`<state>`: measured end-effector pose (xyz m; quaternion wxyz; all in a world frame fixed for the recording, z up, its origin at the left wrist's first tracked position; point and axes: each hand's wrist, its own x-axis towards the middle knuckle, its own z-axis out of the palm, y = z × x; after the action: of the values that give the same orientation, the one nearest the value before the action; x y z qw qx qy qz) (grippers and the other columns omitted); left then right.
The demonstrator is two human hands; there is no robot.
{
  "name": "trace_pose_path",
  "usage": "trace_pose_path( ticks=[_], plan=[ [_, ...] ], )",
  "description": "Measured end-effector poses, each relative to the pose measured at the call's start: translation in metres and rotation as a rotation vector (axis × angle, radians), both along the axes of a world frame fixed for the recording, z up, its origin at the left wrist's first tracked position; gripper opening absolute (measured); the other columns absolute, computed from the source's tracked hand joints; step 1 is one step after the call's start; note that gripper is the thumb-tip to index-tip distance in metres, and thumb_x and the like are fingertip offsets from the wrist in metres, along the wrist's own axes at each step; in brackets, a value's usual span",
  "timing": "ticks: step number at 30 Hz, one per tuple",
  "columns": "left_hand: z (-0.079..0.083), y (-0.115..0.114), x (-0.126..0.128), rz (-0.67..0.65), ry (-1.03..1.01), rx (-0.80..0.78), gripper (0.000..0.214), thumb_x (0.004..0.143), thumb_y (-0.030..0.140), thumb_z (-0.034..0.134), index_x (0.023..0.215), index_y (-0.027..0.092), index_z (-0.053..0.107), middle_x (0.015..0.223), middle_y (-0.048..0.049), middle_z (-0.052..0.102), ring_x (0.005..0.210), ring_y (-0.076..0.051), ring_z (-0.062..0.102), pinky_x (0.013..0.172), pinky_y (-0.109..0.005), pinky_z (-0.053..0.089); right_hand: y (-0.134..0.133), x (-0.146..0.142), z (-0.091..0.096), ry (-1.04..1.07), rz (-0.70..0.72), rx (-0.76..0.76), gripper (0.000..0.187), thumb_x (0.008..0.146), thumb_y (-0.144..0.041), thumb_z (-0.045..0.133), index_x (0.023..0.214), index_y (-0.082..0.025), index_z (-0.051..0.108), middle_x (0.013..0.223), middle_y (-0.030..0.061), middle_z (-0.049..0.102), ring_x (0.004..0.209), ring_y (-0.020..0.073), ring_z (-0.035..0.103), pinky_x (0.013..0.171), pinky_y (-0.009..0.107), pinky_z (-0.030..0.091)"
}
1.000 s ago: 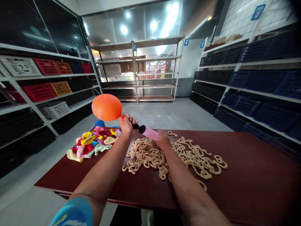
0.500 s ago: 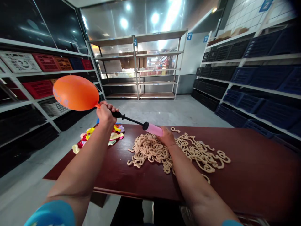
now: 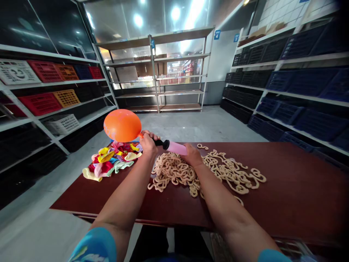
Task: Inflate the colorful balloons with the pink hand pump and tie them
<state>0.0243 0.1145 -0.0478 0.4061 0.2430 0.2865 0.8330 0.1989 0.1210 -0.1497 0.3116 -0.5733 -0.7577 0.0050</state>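
Note:
My left hand (image 3: 148,142) is closed around the black handle end of a hand pump, where the neck of an inflated orange balloon (image 3: 122,125) sits on the nozzle. My right hand (image 3: 192,155) grips the pink barrel of the pump (image 3: 176,147), resting on a heap of beige balloon clips (image 3: 207,174). The pump is pushed in, its black rod hidden. A pile of flat coloured balloons (image 3: 112,160) lies on the dark red table (image 3: 286,193) just left of my left hand.
Shelving with red, orange and white crates (image 3: 40,102) lines the left wall. Dark blue crates (image 3: 300,91) fill the shelves on the right. Bare wooden shelves (image 3: 163,72) stand at the back across a grey floor.
Half a second ago the pump was drawn out with my left hand and the balloon far to the left. Now my left hand has pushed back in toward the barrel.

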Motion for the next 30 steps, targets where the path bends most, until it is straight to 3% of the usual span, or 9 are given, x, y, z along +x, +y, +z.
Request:
trace_pose_path(
  ticks=[3, 9, 12, 16, 25, 30],
  plan=[
    [0.012, 0.001, -0.013, 0.023, 0.028, -0.005, 0.011, 0.067, 0.014, 0.043, 0.068, 0.021, 0.034, 0.048, 0.0087, 0.028, 0.035, -0.006, 0.034, 0.044, -0.021, 0.036, 0.000, 0.000, 0.002, 0.014, -0.003, -0.004, 0.040, 0.072, -0.044, 0.059, 0.104, -0.019, 0.054, 0.095, 0.0063, 0.061, 0.083, 0.0178, 0.057, 0.069, 0.025, 0.039],
    [0.060, -0.003, -0.071, 0.081, 0.064, 0.047, 0.011, 0.067, 0.012, 0.043, 0.070, 0.021, 0.037, 0.048, 0.0082, 0.028, 0.036, -0.006, 0.033, 0.045, -0.022, 0.036, 0.003, 0.006, -0.001, 0.056, -0.009, 0.008, 0.039, 0.072, -0.036, 0.060, 0.108, -0.023, 0.054, 0.102, 0.0055, 0.061, 0.088, 0.0183, 0.057, 0.071, 0.025, 0.040],
    [0.071, -0.008, -0.091, 0.104, 0.082, 0.080, 0.011, 0.066, 0.011, 0.043, 0.069, 0.020, 0.038, 0.049, 0.0078, 0.028, 0.036, -0.006, 0.033, 0.045, -0.023, 0.035, 0.006, 0.007, -0.005, 0.058, -0.028, 0.014, 0.038, 0.072, -0.034, 0.061, 0.108, -0.024, 0.053, 0.102, 0.0044, 0.060, 0.087, 0.0187, 0.058, 0.069, 0.026, 0.039],
    [0.060, -0.009, -0.086, 0.118, 0.069, 0.091, 0.012, 0.063, 0.010, 0.042, 0.068, 0.020, 0.037, 0.048, 0.0079, 0.027, 0.036, -0.006, 0.031, 0.043, -0.022, 0.033, 0.008, 0.004, -0.008, 0.054, -0.010, -0.045, 0.034, 0.071, -0.032, 0.061, 0.101, -0.020, 0.054, 0.097, 0.0054, 0.061, 0.083, 0.0185, 0.058, 0.067, 0.026, 0.039],
    [0.005, 0.003, -0.013, 0.004, 0.041, 0.041, 0.011, 0.065, 0.015, 0.043, 0.068, 0.021, 0.034, 0.048, 0.0086, 0.027, 0.035, -0.006, 0.033, 0.043, -0.022, 0.034, 0.006, 0.001, -0.005, 0.064, 0.061, -0.027, 0.035, 0.068, -0.032, 0.063, 0.100, -0.019, 0.053, 0.095, 0.0055, 0.060, 0.086, 0.0181, 0.057, 0.072, 0.025, 0.038],
    [0.003, 0.005, -0.006, -0.022, 0.033, 0.008, 0.012, 0.065, 0.015, 0.043, 0.067, 0.021, 0.033, 0.049, 0.0086, 0.028, 0.035, -0.006, 0.034, 0.044, -0.022, 0.035, 0.004, 0.001, -0.003, 0.084, 0.093, 0.004, 0.038, 0.069, -0.034, 0.062, 0.103, -0.019, 0.052, 0.099, 0.0064, 0.060, 0.087, 0.0191, 0.057, 0.071, 0.026, 0.039]
  ],
)
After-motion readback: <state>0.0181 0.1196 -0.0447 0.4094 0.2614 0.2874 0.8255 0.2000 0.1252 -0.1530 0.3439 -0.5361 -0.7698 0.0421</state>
